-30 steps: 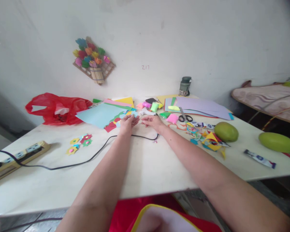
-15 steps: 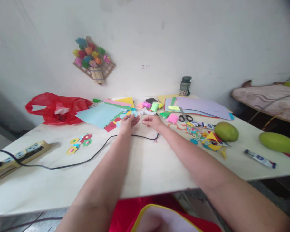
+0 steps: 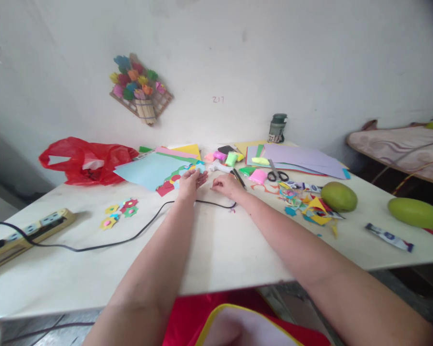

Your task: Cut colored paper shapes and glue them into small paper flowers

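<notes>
- The left hand (image 3: pixel 191 182) is held open beside paper shapes (image 3: pixel 166 188).
- The right hand (image 3: pixel 228 186) is pinched closed, contents unclear.
- Paper flowers (image 3: pixel 130 211) are laid toward the counter's (image 3: pixel 223 250) left edge.

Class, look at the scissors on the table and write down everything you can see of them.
The scissors have two black loop handles, plastic by the look, and grey, metallic-looking blades. They lie flat on the white table, handles toward the near edge, blades pointing toward the back and over the edge of the stacked paper. A pink packet lies just left of the handles. The right hand is apart from them.
</notes>
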`<state>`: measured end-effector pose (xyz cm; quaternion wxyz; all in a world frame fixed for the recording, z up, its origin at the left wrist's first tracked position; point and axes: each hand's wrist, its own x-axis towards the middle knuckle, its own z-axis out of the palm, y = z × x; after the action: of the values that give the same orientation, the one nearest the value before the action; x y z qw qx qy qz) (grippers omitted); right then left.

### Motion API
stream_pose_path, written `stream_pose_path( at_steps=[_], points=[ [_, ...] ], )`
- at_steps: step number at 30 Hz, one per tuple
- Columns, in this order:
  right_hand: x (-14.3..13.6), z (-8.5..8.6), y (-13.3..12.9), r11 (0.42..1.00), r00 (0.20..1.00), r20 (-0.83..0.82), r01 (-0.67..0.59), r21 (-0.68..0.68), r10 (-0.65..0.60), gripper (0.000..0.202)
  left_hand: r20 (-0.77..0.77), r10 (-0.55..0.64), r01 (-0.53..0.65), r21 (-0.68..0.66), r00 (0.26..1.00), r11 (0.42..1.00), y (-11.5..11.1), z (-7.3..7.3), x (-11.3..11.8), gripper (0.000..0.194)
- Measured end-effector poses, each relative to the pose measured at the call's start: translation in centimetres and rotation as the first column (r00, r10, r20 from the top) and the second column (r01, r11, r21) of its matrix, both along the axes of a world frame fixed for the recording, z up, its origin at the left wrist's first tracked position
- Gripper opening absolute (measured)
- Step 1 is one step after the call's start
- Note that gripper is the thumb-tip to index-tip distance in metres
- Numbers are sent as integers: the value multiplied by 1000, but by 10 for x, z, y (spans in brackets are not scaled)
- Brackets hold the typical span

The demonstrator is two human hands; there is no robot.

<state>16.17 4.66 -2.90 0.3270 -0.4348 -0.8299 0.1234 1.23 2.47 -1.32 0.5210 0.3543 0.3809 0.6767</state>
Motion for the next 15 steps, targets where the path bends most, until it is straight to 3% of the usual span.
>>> stream_pose_path(
  at_steps=[7, 12, 15],
  points=[
    [-2, -1, -3, 989, 977, 205, -82, 122, 56, 13, 3, 13, -13, -7, 1000, 1000, -1, 2, 1, 22],
    [0, 2, -4, 994, 981, 178, -88, 71, 74, 27, -11, 7, -7, 0, 1000, 1000, -1, 2, 0, 23],
    [1, 2, -1, 998, 995, 69, -69, -8, 70, 28, -13, 2, -2, 6, 1000, 1000, 0, 1, -1, 24]
  ],
)
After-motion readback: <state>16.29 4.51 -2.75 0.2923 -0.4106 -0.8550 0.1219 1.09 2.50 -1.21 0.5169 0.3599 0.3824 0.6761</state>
